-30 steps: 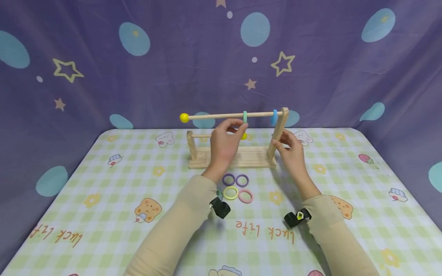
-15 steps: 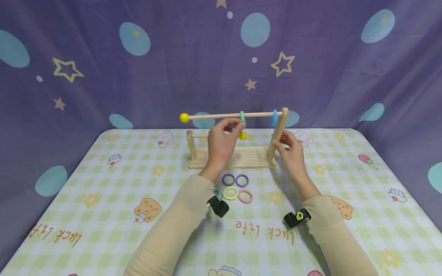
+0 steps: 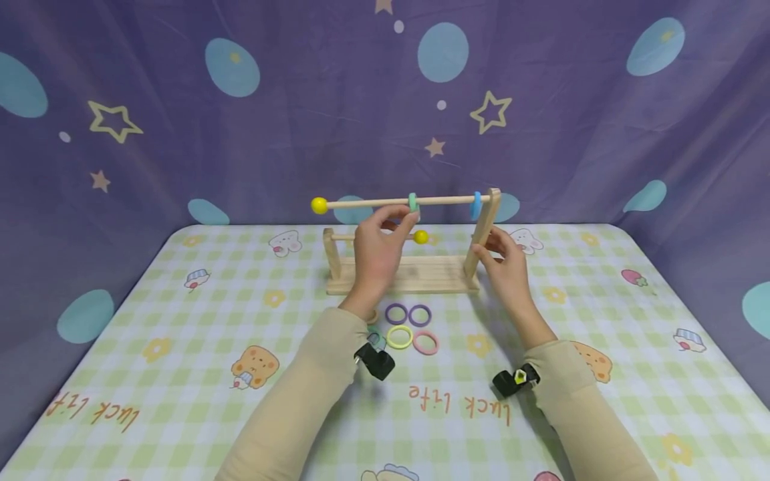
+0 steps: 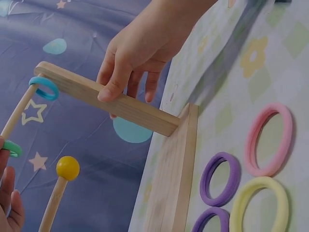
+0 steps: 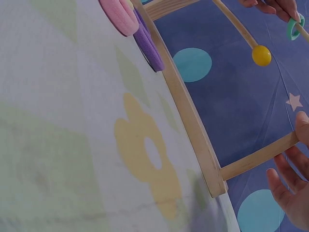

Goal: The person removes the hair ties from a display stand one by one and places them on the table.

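Observation:
My left hand [image 3: 379, 250] pinches a mint-green hair tie [image 3: 412, 202] that hangs round the upper rod [image 3: 448, 200] of a wooden rack. A blue hair tie [image 3: 476, 205] hangs on the same rod, close to the tall right post [image 3: 483, 230]. With thumb and fingers on either side, my right hand [image 3: 507, 264] grips that post; the left wrist view shows the thumb [image 4: 112, 89] on its face. The lower rod, tipped by a yellow ball [image 3: 421, 237], is partly hidden behind my left hand.
In front of the rack base [image 3: 430, 270] lie two purple hair ties [image 3: 420, 315], a yellow one [image 3: 400, 327] and a pink one [image 3: 426, 343]. A green one [image 3: 375, 337] is partly covered by my left wrist. A yellow ball [image 3: 319, 206] caps the upper rod's left end.
My left hand has slid the mint-green hair tie leftward along the upper rod, away from the blue one. My right hand stays on the post.

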A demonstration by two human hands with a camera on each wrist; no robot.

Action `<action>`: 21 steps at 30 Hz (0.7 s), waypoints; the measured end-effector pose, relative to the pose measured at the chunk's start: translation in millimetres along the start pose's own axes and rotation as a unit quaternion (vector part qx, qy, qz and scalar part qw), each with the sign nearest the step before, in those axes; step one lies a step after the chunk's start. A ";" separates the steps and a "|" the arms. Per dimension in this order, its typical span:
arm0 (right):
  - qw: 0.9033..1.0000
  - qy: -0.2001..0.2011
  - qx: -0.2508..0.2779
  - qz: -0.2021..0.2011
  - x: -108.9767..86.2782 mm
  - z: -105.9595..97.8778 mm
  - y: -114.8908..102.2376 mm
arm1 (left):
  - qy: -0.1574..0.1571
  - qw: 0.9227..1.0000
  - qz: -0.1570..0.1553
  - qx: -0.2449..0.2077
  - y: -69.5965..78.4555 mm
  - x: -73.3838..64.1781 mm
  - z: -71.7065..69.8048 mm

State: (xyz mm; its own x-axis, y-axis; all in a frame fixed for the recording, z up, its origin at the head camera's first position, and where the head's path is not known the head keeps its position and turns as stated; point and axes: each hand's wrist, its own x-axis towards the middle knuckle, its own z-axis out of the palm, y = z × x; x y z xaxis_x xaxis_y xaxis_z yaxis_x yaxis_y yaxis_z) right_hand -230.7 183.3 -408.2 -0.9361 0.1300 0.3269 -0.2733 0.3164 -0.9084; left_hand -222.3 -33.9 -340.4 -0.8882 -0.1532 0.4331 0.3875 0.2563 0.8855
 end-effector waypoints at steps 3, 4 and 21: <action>1.000 0.001 0.000 -0.001 0.0 0.3 0.2 | 0.004 1.000 0.001 -0.004 -1.2 -0.4 -3.6; 1.000 0.001 0.000 -0.002 0.0 0.3 0.4 | 0.005 1.000 0.003 -0.005 -1.3 -0.6 -4.9; 1.000 -0.001 0.000 0.002 1.0 0.1 1.9 | 0.053 0.999 0.005 -0.005 -8.3 -2.4 -26.3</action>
State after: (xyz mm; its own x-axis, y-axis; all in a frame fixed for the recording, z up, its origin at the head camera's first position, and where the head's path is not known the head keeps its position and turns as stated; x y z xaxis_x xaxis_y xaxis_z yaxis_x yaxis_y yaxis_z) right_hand -232.1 184.0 -409.6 -0.9376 0.1299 0.3227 -0.2694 0.3155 -0.9099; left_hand -216.9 -60.7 -344.4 -0.8537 -0.2506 0.4565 0.3986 0.2496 0.8825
